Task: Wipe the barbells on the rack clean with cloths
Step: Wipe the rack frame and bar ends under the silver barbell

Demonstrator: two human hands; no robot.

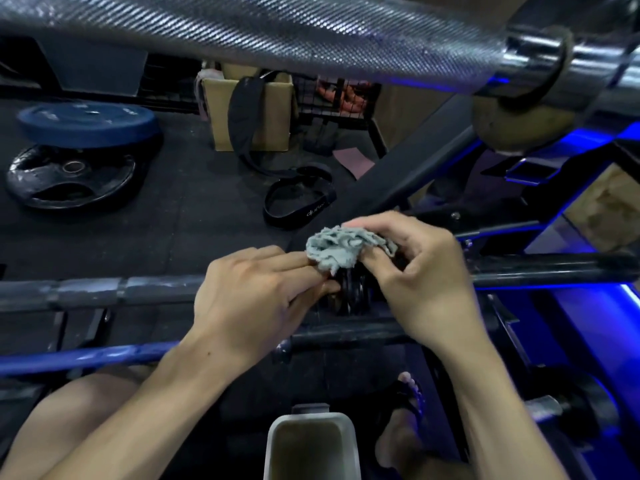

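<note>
- Lettering in pale print runs along a black lifting belt lying on the dark rubber floor beyond the hands; it is too small to read with certainty.
- Open floor stretches beyond and to the left of the left hand, bounded by a black weight plate with a blue bumper plate overlapping its far edge, and by a cardboard box with a second black belt draped over its front.
- Knurled steel of a barbell fills the upper edge of view, high above both hands.
- Both hands meet at the dark collar of a black barbell lying crosswise on the rack.
- Left hand, fingers extended, pinches the near edge of a crumpled grey cloth at its fingertips.
- Right hand curls around the cloth from the other side, bunching it over the collar.
- Nearest the body, below the hands, stands a grey open-topped container; a sandalled foot rests just beside it on the right.
</note>
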